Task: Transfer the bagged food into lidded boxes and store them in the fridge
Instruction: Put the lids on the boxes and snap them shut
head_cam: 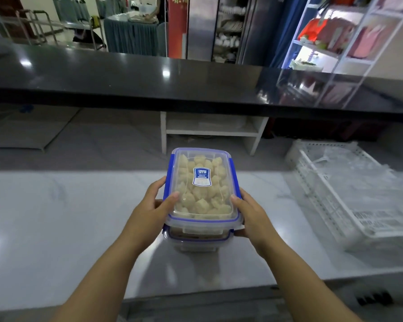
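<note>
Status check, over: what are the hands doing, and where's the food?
Left hand and right hand grip two stacked lidded boxes, thumbs on top lid. Top box full of pale chunks, lid on. White crate at right, apart.

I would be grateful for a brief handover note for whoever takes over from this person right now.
Left hand: grips the top box at its left side, thumb on the lid.
Right hand: grips its right side, thumb on the lid.
Things: the top box, full of pale chunks, sits stacked on a lower box, over the counter. A white crate lies to the right.
Done: food boxed, both lids on.
Left: store both boxes in the fridge, which is not plainly in view.
</note>
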Demonstrator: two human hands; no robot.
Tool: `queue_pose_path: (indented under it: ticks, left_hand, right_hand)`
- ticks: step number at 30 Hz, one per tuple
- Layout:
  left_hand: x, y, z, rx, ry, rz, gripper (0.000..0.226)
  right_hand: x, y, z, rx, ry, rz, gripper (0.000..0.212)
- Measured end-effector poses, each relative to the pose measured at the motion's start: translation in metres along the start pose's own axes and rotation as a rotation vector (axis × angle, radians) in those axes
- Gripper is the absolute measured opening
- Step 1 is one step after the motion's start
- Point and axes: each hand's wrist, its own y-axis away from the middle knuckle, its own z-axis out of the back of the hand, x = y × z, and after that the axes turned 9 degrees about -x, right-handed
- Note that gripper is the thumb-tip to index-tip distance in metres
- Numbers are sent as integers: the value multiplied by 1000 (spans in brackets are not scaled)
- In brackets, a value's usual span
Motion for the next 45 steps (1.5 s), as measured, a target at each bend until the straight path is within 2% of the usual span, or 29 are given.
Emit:
queue_pose_path:
  ticks: [10, 17, 19, 21, 26, 30, 36, 45]
  left_hand:
    - [-19, 21, -121, 128, 7, 20, 38]
    - [-29, 38, -179, 90, 16, 13, 41]
    - [-30, 40, -184, 62, -1, 12, 42]
    - [-34, 43, -184, 32, -43, 4, 45]
    - [-48, 54, -173, -61, -355, -133, 36]
    - [-52, 61, -158, -67, -536, -247, 27]
    - [-57, 90, -143, 143, -707, -326, 25]
    - [-53, 123, -196, 538, -894, -493, 26]
  right_hand:
    - [-5, -2, 114, -186, 25, -56, 23]
    - [-8, -11, 178, -142, 88, -81, 20]
    - [-7, -14, 189, -107, 188, -88, 15]
    - [-5, -15, 198, -83, 331, -85, 25]
    - [8, -7, 213, -138, 686, 97, 51]
    - [20, 14, 223, -152, 832, 194, 54]
    - [19, 65, 235, -183, 943, 194, 52]
    - [-23, 146, 282, -195, 1072, -117, 55]
